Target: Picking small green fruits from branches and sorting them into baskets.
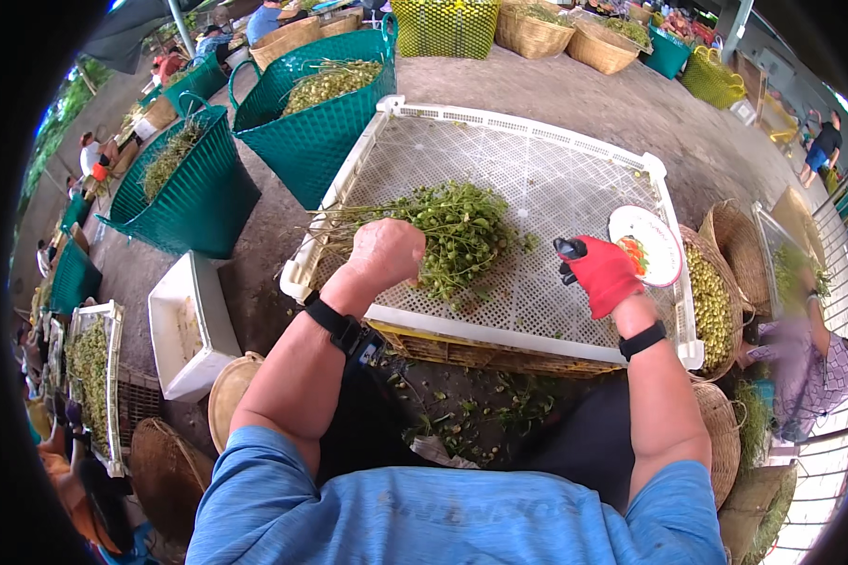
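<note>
My bare left hand is curled around the stem side of a bunch of leafy green plants bearing small round green fruits. Its fingertips are mostly hidden beneath it. Thin stems stick out to the left past the hand. The bunch lies on a white perforated plastic tray. Over the tray's right side is my right hand, in a red glove with black fingertips. Its fingers are bent, and I cannot tell if anything is between them. Just beside it sits a white plate with a red and green pattern.
Teal woven baskets with plants stand at the far left. A white foam box is on the left floor. A basket of green fruits adjoins the tray's right edge. Dropped leaves lie between my legs. A person sits at right.
</note>
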`<state>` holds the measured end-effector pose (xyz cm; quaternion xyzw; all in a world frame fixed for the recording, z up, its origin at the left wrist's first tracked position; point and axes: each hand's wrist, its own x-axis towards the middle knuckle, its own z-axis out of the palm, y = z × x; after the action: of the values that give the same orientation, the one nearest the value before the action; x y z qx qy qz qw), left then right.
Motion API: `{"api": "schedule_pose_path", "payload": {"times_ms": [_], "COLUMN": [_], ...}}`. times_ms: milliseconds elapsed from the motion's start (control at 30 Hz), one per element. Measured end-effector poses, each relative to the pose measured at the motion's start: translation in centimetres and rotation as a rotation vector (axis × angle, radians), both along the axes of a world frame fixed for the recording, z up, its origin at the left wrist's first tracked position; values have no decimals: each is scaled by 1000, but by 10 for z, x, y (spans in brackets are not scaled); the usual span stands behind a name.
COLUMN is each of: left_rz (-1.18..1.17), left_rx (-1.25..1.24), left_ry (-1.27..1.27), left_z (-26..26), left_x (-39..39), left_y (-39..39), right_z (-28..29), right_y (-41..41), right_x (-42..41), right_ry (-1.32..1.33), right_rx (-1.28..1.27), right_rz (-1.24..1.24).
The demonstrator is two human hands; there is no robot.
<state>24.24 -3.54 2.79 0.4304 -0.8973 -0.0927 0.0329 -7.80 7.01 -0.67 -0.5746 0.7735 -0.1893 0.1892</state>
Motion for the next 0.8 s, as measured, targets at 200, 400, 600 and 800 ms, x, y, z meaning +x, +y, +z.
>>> {"api": "schedule_pose_path", "payload": {"times_ms": [200,400,600,800], "left_rz": [-33,108,134,55], "left_rx": [-75,-99,36,277], "left_ry": [-347,-24,846,877], "left_z": [-52,-20,16,25], "left_x": [-6,-14,-3,-31], "left_y": [-15,-15,-19,-3], "right_z": [14,9,32,51], "right_y": [-5,-7,-5,-5], "right_x": [32,22,45,74], "right_ry": [59,-144,-600,-1006], "right_rx": [-25,-88,-535,-483], "right_rz": [102,40,22,338]}}
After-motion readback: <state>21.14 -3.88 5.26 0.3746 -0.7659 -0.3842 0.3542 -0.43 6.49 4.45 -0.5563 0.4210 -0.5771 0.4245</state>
